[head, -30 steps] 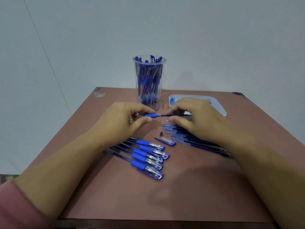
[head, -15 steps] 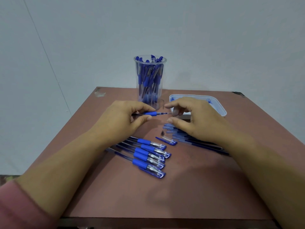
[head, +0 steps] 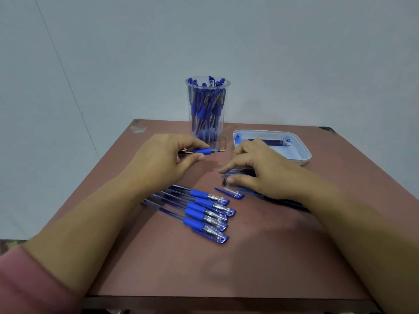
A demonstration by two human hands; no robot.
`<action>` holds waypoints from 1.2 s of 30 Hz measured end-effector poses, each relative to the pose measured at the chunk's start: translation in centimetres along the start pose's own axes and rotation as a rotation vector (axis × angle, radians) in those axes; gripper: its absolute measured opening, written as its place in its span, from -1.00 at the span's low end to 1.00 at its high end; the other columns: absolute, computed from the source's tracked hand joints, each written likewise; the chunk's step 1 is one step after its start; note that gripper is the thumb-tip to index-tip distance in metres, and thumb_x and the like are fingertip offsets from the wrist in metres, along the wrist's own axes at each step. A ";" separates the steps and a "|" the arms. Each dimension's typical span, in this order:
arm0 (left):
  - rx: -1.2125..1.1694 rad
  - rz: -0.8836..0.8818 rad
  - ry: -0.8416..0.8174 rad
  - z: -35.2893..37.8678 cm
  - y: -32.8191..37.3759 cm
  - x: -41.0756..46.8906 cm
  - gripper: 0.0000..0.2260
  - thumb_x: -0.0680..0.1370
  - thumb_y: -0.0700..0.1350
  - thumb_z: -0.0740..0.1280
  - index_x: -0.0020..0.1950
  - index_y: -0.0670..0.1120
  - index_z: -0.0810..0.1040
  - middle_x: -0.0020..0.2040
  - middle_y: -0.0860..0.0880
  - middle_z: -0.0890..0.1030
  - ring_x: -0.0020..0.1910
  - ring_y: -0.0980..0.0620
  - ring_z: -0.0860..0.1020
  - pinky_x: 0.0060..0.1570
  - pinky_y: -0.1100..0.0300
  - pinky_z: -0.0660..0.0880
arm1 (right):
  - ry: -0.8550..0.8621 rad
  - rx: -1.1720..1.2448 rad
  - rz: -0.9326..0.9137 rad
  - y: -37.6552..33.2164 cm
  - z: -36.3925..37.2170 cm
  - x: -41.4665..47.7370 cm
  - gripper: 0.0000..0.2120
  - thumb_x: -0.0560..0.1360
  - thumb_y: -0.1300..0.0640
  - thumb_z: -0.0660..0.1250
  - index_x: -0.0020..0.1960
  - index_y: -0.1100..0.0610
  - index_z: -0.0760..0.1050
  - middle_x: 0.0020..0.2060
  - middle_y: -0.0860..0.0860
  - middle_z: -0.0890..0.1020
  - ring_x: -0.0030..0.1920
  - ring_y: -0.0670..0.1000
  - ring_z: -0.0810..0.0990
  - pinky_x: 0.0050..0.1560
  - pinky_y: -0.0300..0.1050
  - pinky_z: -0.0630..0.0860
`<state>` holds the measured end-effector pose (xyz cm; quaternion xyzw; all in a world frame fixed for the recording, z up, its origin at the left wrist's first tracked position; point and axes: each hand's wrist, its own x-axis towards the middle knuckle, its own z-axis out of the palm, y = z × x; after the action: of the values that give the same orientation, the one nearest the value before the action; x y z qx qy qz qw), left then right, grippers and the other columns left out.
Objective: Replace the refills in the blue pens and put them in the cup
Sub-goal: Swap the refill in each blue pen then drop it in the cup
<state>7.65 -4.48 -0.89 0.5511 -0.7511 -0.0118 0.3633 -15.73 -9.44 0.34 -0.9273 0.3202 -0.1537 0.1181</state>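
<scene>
Pinching a blue pen (head: 203,151) by its rubber grip between thumb and forefinger, the left hand (head: 165,162) hovers above the counter (head: 249,257), its forearm angling in from a pink sleeve (head: 22,279). The pen lies level, aimed toward the right hand, with a thin refill end poking out of the grip and neither cap nor metal nose on it. The right hand (head: 263,173) sits lower, palm down, fingers bent over a loose bundle of refills (head: 242,172) (motion blur hides whether they actually clamp one). A small metal nose piece (head: 224,183) stands at its thumb tip, and a loose cap (head: 230,192) lies just nearer than that. Just beyond the left fingertips stands the clear cup (head: 207,123), crowded with upright blue pens. Beyond the right knuckles sits a white ink-stained tray (head: 303,152) holding a few refills. Five capped pens (head: 204,211) lie side by side between the forearms.
</scene>
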 end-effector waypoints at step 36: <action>-0.058 0.055 0.005 0.7 1.2 -0.5 -0.79 0.51 0.06 0.39 0.14 0.12 0.65 -0.04 0.21 0.67 -0.08 0.21 0.62 -0.08 0.07 0.59 | 0.276 0.277 -0.002 -0.2 0.7 0.6 -0.86 0.52 -0.02 0.35 0.02 -0.01 0.59 -0.17 -0.06 0.66 -0.13 -0.06 0.61 -0.05 -0.02 0.53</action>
<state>6.32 -3.83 -1.19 0.5196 -0.7643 -0.0224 0.3813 -14.92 -9.53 -0.11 -0.8727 0.3080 -0.3220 0.1996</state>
